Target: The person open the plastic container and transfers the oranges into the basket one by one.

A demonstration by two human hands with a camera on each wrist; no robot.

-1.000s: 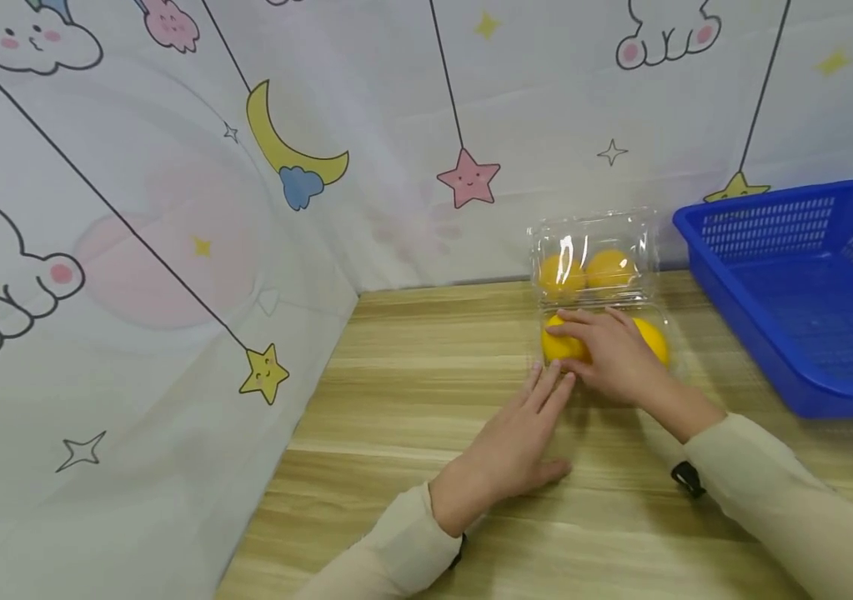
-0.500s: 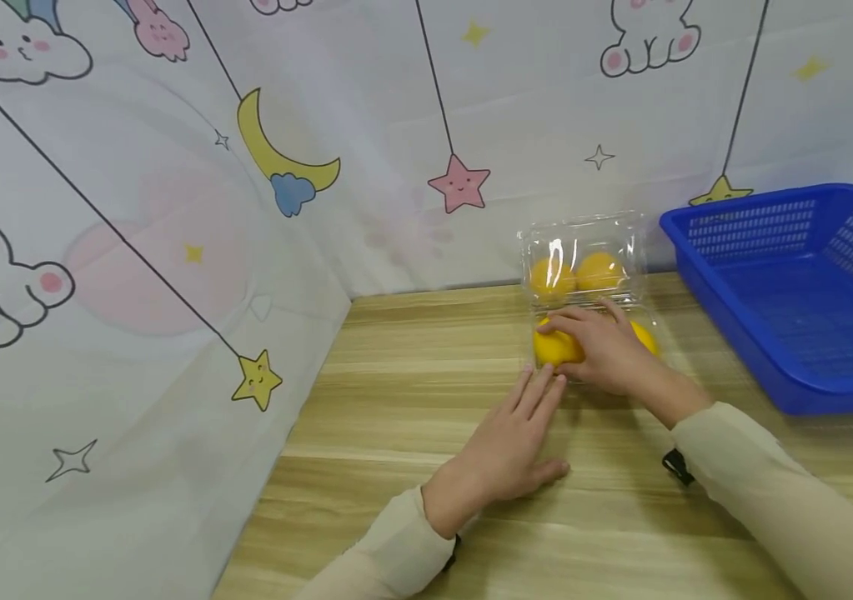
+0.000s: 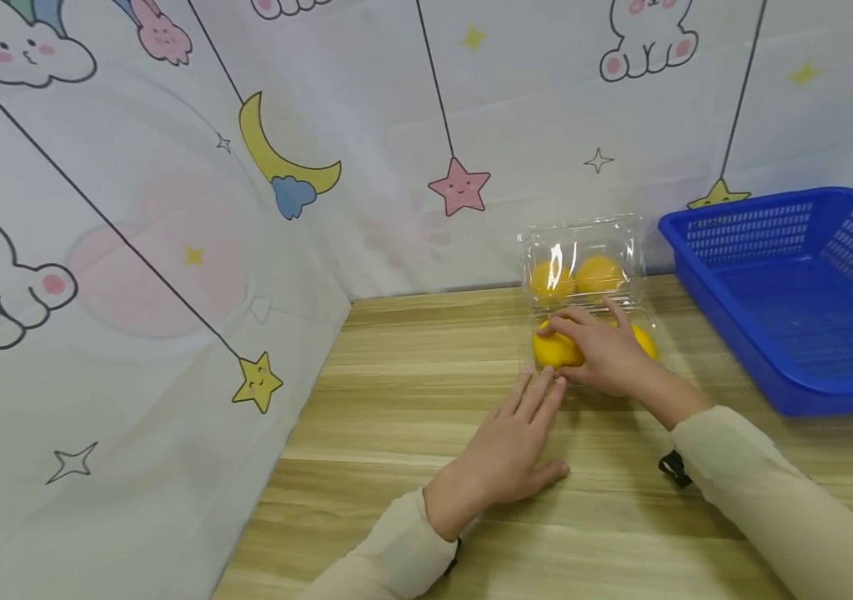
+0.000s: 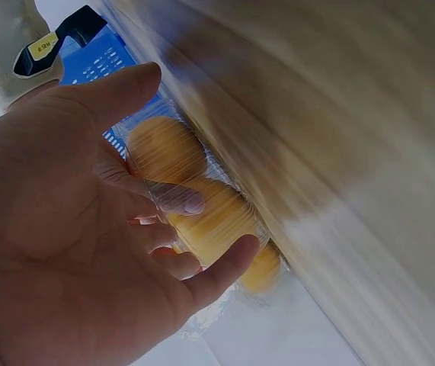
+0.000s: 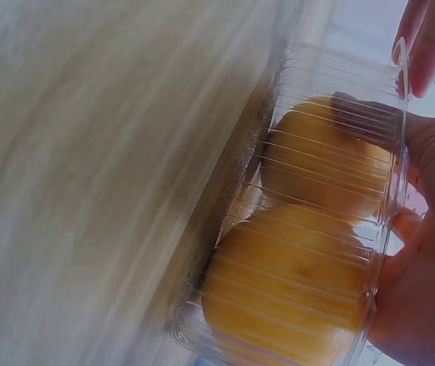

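A clear plastic clamshell box (image 3: 591, 379) stands at the back wall with its lid (image 3: 579, 237) raised. Two yellow lemons lie in its base, the left lemon (image 3: 555, 350) and the right lemon (image 3: 645, 340). My right hand (image 3: 606, 354) grips the left lemon, its thumb (image 5: 366, 122) inside the box's front wall and its fingers over the top. My left hand (image 3: 504, 454) has straight fingers, their tips at the box's front left edge. Two more yellow rounds (image 3: 600, 275) show at the lid; I cannot tell whether they are reflections.
A blue plastic basket (image 3: 794, 392) with slotted sides stands to the right of the box. Behind and on the left hangs a white cloth (image 3: 396, 108) with printed stars and a moon. The tabletop (image 3: 411, 350) is wood-patterned.
The whole head view has shifted slightly. My right thumb and fingers have settled round the left lemon, and more of it shows. My left hand is nearly still.
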